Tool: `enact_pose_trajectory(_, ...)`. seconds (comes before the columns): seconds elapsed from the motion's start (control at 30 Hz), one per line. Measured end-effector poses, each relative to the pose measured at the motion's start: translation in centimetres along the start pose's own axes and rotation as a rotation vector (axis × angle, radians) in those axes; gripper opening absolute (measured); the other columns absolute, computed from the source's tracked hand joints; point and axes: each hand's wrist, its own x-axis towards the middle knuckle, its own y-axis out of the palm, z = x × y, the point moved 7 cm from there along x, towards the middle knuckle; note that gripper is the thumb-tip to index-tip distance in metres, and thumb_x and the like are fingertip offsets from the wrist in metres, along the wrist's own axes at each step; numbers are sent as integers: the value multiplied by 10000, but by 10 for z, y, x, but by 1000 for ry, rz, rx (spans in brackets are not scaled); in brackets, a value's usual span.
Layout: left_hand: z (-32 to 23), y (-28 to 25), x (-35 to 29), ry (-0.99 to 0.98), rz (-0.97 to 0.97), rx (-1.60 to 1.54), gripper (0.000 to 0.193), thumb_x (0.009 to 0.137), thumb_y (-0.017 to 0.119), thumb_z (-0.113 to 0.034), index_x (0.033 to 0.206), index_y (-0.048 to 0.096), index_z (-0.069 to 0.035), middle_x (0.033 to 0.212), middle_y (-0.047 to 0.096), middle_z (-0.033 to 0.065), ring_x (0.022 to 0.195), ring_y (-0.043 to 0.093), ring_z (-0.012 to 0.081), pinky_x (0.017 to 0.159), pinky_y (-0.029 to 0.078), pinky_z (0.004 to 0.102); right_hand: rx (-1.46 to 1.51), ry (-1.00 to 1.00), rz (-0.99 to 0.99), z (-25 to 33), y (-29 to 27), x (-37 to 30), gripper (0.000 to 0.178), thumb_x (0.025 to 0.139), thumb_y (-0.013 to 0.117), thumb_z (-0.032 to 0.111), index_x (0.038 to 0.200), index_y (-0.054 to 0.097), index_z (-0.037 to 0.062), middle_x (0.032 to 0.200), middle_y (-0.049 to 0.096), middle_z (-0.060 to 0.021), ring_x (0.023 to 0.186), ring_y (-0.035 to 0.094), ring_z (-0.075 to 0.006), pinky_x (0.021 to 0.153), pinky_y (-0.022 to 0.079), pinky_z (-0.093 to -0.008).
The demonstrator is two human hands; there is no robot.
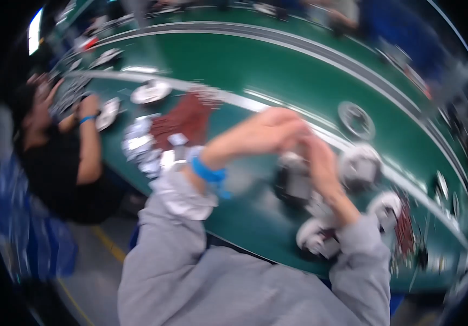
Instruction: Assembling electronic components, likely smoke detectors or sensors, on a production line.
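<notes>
Head view: two bare hands come together above a green worktable (245, 206), the left hand (264, 132) reaching across with bent fingers, the right hand (321, 162) rising to meet it at the fingertips. Motion blur softens the scene, and whether either hand grasps anything cannot be told. Just below them, partly hidden by the right hand, sits a dark-and-white rounded part (293, 182). A blue wristband (208, 169) circles the left wrist, above a bunched white cuff (182, 198); both arms wear grey sleeves. To the right of the hands stands a white round part (361, 165), with a pale ring (356, 120) beyond it. Nearer the table's front edge rests a white-and-dark part (314, 237), close to the right forearm. Left of the hands, a reddish-brown heap (182, 122) lies beside shiny silvery pieces (138, 142). At far left, a co-worker (63, 163) in black sits at the same table, hands raised near grey strips (70, 96).
</notes>
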Motion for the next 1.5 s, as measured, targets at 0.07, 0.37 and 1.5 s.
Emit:
enact_pose_trajectory(0.07,2,-10,2,73,53,-283,250,886,382,-190,994,494,6,541,398,-25,482,380,64,443,332,202,-48,6,-136,-9,-21,-10,311,889,350,312,851,524,57,642,413,33,547,366,-61,483,308,-205)
enact_pose_trajectory(0.37,59,-7,21,190,-66,-433,280,853,374,-188,1080,462,-50,1015,522,58,914,510,133,703,410,242,279,-29,39,21,-11,-13,294,904,351,227,717,446,22,547,383,13,467,336,-50,437,281,-181)
enact_pose_trajectory(1.5,142,8,-4,-100,-76,27,200,806,540,-160,926,553,0,806,574,34,707,522,83,587,439,220,-287,-117,-99,49,-38,-13,77,707,615,68,732,619,-5,624,571,-33,545,478,-68,499,371,-201)
